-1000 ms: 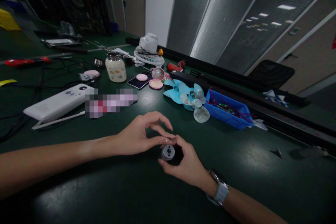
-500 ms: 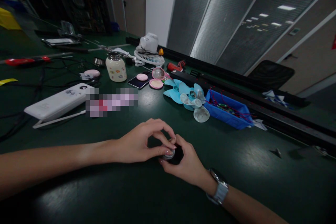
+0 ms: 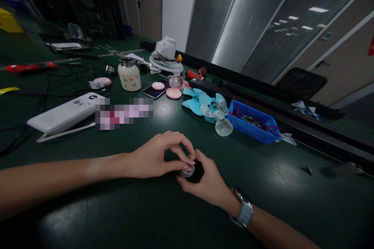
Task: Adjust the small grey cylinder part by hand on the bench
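My left hand (image 3: 159, 156) reaches in from the left, its thumb and fingertips closed on a small round silvery piece (image 3: 189, 172) just above the dark green table. Curved around the far side of the same piece is my right hand (image 3: 210, 183), its thumb at the near edge and its fingertips meeting those of my left hand. Most of the round piece is covered by fingers, so its exact kind does not show. A watch with a pale strap (image 3: 244, 212) circles my right wrist.
Beyond my hands lie blue fan blades (image 3: 201, 103) and a blue bin (image 3: 257, 126) of wires and boards. A white power bank (image 3: 64, 113), cream jar (image 3: 129, 77), phone (image 3: 153, 92), pink compact (image 3: 173, 93) and white fan (image 3: 166, 56) spread leftward. A small dark piece (image 3: 308, 170) lies right.
Both hands keep almost the same place and grip around the round piece. My left hand and forearm have shifted up very slightly.
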Demonstrator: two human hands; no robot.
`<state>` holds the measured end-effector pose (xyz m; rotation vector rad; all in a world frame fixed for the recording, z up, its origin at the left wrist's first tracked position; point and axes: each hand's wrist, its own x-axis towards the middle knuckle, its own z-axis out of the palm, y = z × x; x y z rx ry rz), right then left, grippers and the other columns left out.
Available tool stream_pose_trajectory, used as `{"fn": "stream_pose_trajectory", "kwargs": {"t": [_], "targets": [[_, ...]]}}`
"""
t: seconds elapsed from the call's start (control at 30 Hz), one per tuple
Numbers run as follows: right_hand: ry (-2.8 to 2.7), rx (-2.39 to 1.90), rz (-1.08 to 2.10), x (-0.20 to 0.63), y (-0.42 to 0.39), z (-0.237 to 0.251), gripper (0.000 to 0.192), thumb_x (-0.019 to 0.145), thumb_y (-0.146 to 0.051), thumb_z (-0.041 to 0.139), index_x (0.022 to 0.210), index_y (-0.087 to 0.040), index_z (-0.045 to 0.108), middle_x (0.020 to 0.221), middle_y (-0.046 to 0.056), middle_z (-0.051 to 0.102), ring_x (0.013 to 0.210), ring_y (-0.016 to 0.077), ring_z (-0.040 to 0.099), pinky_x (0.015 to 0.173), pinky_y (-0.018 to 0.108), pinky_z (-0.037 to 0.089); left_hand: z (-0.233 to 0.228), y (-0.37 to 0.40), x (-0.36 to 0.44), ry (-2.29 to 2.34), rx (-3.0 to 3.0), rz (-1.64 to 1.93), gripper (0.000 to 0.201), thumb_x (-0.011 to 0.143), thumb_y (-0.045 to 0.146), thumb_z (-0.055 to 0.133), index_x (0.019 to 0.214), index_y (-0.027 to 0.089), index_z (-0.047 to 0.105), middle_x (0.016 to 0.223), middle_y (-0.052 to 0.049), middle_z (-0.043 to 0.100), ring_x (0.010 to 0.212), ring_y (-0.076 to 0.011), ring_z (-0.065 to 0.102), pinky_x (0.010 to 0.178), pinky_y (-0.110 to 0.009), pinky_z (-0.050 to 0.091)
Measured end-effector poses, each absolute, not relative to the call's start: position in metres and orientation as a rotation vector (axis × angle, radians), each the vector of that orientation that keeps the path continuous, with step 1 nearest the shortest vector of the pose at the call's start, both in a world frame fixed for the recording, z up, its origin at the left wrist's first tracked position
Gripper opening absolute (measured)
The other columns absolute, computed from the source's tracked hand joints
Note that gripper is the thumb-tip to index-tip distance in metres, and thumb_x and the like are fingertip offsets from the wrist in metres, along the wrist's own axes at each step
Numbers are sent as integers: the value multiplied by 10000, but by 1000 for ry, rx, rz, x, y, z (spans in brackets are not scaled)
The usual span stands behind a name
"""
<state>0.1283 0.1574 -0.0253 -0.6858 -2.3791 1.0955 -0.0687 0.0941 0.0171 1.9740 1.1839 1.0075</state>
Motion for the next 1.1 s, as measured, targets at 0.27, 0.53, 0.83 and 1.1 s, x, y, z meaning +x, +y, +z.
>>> {"fn": "stream_pose_trajectory", "kwargs": {"t": [0.27, 0.53, 0.83, 1.1], "targets": [[-2370, -685, 1186, 129, 158, -23, 298, 697, -239, 765, 933, -227, 583, 940, 18, 658, 871, 200, 623, 783, 340, 491, 6, 112, -86, 1418, 1760, 1254, 316, 833, 279, 718, 1041, 181, 501, 933, -53, 759, 955, -243, 731, 880, -381, 519], [-2371, -702, 1173, 129, 157, -22, 305, 694, -249, 771, 929, -222, 580, 944, 24, 658, 878, 206, 622, 797, 354, 489, -17, 127, -99, 1532, 1874, 1068, 313, 778, 231, 766, 980, 175, 533, 851, -33, 782, 891, -237, 744, 900, -401, 490], [-2384, -680, 1124, 128, 158, -25, 294, 679, -241, 768, 873, -223, 548, 854, -3, 620, 802, 186, 590, 714, 311, 460, 11, 93, -68, 1210, 1632, 1158, 322, 805, 258, 750, 1008, 187, 511, 877, -26, 757, 858, -221, 752, 639, -266, 567], [-2390, -679, 1128, 128, 158, -24, 283, 691, -238, 752, 844, -219, 514, 865, -4, 612, 803, 181, 576, 704, 303, 441, 11, 88, -65, 1308, 1884, 1087, 262, 814, 257, 742, 984, 200, 552, 845, 9, 763, 867, -195, 729, 869, -344, 474]]}}
